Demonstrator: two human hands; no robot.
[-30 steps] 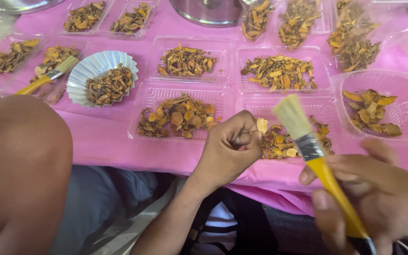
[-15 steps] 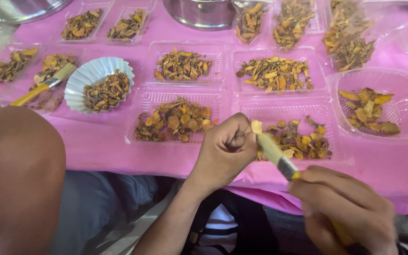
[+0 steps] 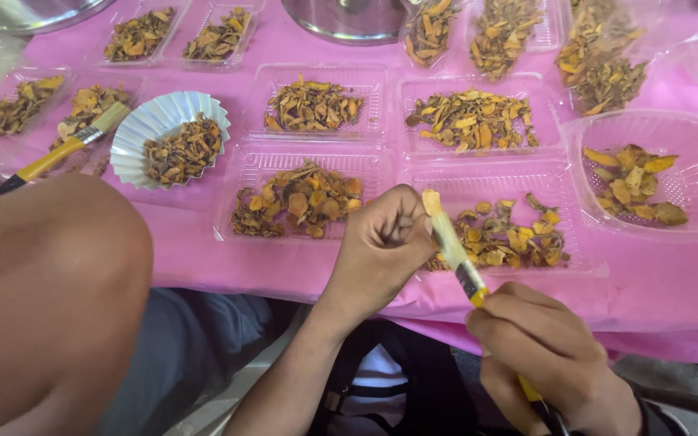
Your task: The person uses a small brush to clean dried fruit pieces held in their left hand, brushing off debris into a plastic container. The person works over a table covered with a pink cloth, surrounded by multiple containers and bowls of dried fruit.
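My left hand (image 3: 381, 246) is curled into a loose fist over the table's front edge, pinching something small that the fingers hide. My right hand (image 3: 547, 355) grips the yellow handle of a paintbrush (image 3: 450, 246); its pale bristles touch the fingertips of the left hand. Just behind both hands lie two clear plastic trays of dried orange-brown slices, one (image 3: 296, 202) behind my left hand and one (image 3: 502, 234) behind the brush.
A pink cloth (image 3: 656, 282) covers the table. More clear trays of dried slices (image 3: 470, 121) fill it, with a white fluted paper cup (image 3: 159, 137), a second yellow brush (image 3: 66, 145), a round clear bowl (image 3: 656, 173) and metal pots (image 3: 349, 20) at the back. A bare knee (image 3: 42, 299) rises at left.
The brush was raised upright away from my left hand; my right hand has since lowered and tilted it until the bristles rest against the left fingertips. The left hand stayed put.
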